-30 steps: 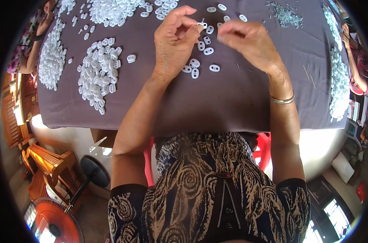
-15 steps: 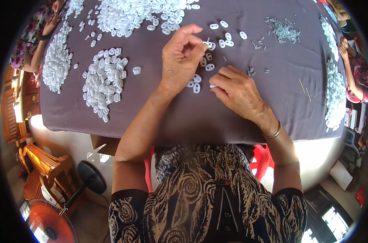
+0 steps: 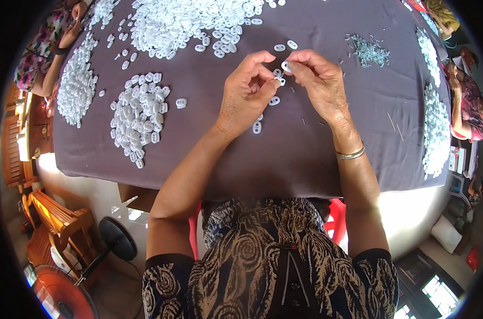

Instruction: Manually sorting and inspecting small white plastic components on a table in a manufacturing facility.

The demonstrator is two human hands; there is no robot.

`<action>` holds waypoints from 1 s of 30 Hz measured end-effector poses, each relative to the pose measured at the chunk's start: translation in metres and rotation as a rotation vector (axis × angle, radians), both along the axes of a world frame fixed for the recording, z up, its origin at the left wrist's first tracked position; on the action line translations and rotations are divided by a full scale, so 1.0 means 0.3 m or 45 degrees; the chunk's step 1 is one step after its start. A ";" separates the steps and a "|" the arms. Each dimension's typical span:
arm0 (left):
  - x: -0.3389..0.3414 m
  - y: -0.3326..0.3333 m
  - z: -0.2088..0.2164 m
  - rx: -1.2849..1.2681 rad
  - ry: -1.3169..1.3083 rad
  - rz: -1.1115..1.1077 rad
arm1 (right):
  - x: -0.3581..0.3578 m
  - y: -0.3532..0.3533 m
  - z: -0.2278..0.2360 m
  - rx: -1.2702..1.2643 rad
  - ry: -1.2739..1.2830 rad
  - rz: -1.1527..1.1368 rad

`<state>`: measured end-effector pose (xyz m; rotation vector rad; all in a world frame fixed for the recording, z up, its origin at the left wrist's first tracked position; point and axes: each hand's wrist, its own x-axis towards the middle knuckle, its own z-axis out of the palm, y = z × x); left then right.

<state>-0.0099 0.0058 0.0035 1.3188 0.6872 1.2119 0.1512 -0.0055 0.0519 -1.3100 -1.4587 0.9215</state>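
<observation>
My left hand (image 3: 248,91) is over the middle of the table, thumb and forefinger pinched on a small white oval plastic piece with two holes (image 3: 281,82). Close beside it, my right hand (image 3: 322,87) grips another white oval piece (image 3: 286,66) between thumb and fingers. The two pieces are near each other but look apart. Below and between the hands, a few loose white two-hole pieces (image 3: 257,127) lie on the dark tablecloth (image 3: 284,165). Some of these are partly hidden by my left hand.
A large heap of white pieces (image 3: 172,26) spreads at the far side, and a smaller pile (image 3: 138,114) sits left of my arm. Thin grey metal bits (image 3: 371,52) are heaped at the far right. Other people's hands (image 3: 70,34) show at the left edge and on the right.
My right hand has moved up and away from the near side, bringing its white piece next to the left hand's. My left hand has shifted slightly right and nearer.
</observation>
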 end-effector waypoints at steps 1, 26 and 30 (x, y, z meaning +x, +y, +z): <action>-0.001 -0.001 0.001 -0.009 0.010 -0.008 | -0.002 -0.001 -0.004 -0.003 0.001 0.001; -0.002 0.003 -0.004 0.034 0.037 -0.014 | -0.005 -0.018 -0.012 0.094 -0.239 0.024; -0.002 0.003 -0.003 0.048 0.035 -0.007 | -0.004 -0.018 -0.032 0.089 -0.271 0.061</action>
